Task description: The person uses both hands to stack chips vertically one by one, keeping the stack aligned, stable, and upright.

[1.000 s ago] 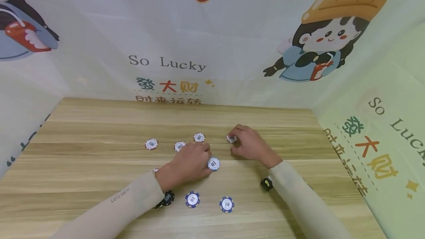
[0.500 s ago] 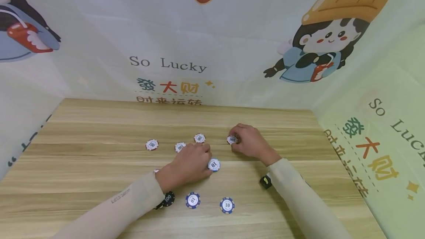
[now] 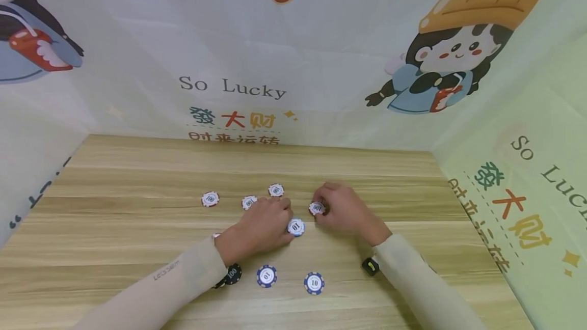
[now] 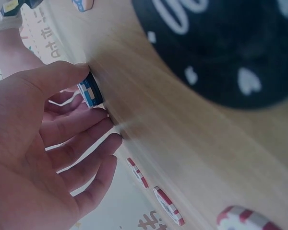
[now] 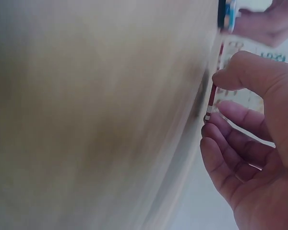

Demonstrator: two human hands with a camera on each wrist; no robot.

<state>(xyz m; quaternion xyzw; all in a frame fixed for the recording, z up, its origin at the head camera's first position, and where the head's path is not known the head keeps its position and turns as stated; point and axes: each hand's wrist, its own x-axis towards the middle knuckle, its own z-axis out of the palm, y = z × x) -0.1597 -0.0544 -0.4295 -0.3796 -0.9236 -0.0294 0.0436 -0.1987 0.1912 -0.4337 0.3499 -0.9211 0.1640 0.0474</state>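
Thumb and fingers of my left hand (image 3: 265, 222) pinch a short stack of poker chips (image 3: 296, 227). Its top chip is light blue and marked 10; in the left wrist view the stack's edge (image 4: 90, 91) shows blue and dark layers. To the right, my right hand (image 3: 346, 210) pinches a red-and-white poker chip (image 3: 317, 208) marked 100 by its edges. From the right wrist that chip (image 5: 211, 100) appears edge-on between thumb and fingertips, a little off the wooden table (image 3: 390, 177), and the stack (image 5: 227, 15) stands beyond it.
Red-and-white chips lie behind the left hand: one at the left (image 3: 210, 199), a partly covered chip (image 3: 249, 202) and a third chip (image 3: 276, 190). Nearer are two dark blue 10 chips (image 3: 266, 276) and a black chip (image 3: 233, 273) beside the left sleeve. Printed cloth walls (image 3: 321, 90) enclose the table.
My right hand has drawn the red-and-white chip from its place at the back toward me and slightly left, closer to the stack. The left hand stays on the stack.
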